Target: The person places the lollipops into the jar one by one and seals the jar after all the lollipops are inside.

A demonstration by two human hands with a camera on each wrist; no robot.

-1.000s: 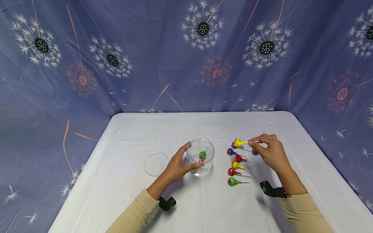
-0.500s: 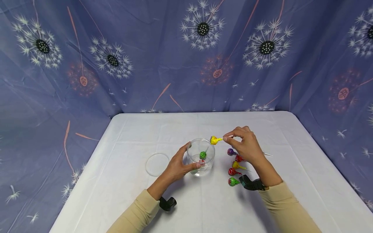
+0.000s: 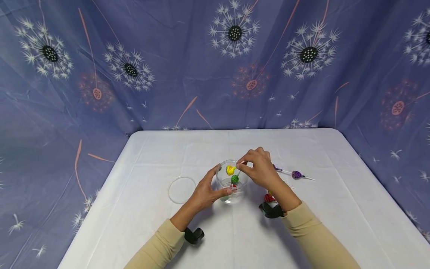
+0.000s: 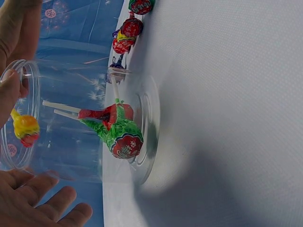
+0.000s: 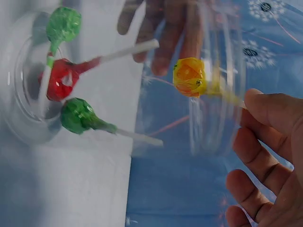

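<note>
My left hand (image 3: 206, 188) grips a clear plastic jar (image 4: 71, 142) from its left side, thumb in front. The jar stands upright on the table. My right hand (image 3: 260, 168) is at the jar's rim, pinching the stick of a yellow lollipop (image 5: 189, 78) between thumb and fingers. That lollipop's head hangs just inside the jar's mouth. At the jar's bottom lie a red lollipop (image 5: 61, 80), one green lollipop (image 5: 78, 116) and another green lollipop (image 5: 64, 23), their sticks pointing different ways.
Right of the jar, a purple lollipop (image 3: 297, 175) and a red lollipop (image 3: 268, 198) lie on the white table (image 3: 161, 157), with others partly hidden by my right arm. A thin clear round ring or lid (image 3: 169, 190) lies to the left. A patterned curtain (image 3: 201, 74) hangs behind.
My right hand has carried the yellow lollipop leftward from above the loose lollipops to inside the jar's mouth. My left hand and the jar have stayed in place.
</note>
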